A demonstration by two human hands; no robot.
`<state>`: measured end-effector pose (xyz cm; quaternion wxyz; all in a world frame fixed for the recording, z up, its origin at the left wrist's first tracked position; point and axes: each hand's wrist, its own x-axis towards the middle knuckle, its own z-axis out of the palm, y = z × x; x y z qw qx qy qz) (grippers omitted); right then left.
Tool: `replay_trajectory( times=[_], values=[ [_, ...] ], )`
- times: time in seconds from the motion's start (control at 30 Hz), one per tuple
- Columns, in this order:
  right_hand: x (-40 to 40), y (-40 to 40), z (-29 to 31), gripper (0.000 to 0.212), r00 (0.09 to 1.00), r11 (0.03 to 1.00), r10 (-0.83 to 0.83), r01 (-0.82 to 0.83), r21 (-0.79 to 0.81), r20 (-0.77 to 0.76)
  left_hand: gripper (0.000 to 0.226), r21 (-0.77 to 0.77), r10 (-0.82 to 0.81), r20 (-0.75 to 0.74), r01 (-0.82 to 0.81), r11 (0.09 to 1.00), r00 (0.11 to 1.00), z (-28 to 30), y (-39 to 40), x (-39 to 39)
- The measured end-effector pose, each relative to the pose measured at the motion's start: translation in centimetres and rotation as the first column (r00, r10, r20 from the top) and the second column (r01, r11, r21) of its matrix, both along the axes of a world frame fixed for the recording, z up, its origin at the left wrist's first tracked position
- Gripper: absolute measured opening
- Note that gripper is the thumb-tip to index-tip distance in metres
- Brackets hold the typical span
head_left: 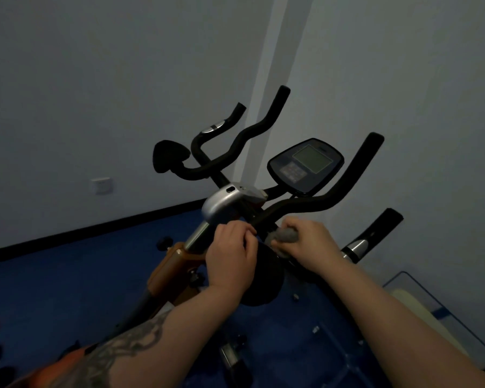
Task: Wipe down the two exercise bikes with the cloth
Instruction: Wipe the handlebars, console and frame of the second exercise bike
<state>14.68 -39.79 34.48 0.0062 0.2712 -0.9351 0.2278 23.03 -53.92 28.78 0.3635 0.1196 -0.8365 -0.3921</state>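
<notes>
Dim room, seen from above and behind two bare forearms reaching forward. Pale wall (95, 79) behind everything, meeting blue floor (53, 275) along a dark skirting line. Exercise bike (179, 264) with an orange-brown frame and silver stem, directly under and ahead of both hands. Black curved handlebar (333, 197) rising up and to the right from the gripped spot, a second black bar sweeping up and left behind it. Dark console (305, 166) with a pale square screen, just above and beyond the right hand. Round black pad (263, 278) directly below the two hands, between the wrists. Left hand (231, 253), fingers curled around the bar near the silver stem cover, tattooed forearm trailing back to the lower left. Right hand (308, 242) just to the right, nearly touching the left, fingers and thumb closed around a bunched grey cloth (284, 236) pressed against the centre of the handlebar. Cloth mostly hidden inside the fist, only a small rounded wad showing at the thumb side. White wall switch (102, 185) far left of the hands, low on the wall.
</notes>
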Motion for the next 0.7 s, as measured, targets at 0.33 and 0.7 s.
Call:
replay_trajectory(
  times=[0.33,0.7],
  values=[
    [-0.9,-0.8,0.3,0.029,0.998,0.999,-0.033,0.032,0.028,0.055,0.02,-0.013,0.014,0.006,-0.014,1.0,1.0,0.1,0.0,0.1],
    [2.5,6.8,3.0,0.029,0.976,0.949,0.179,-0.205,0.238,0.126,0.016,0.032,-0.003,0.035,0.002,0.999,0.999,0.0,0.0,0.0]
  ],
)
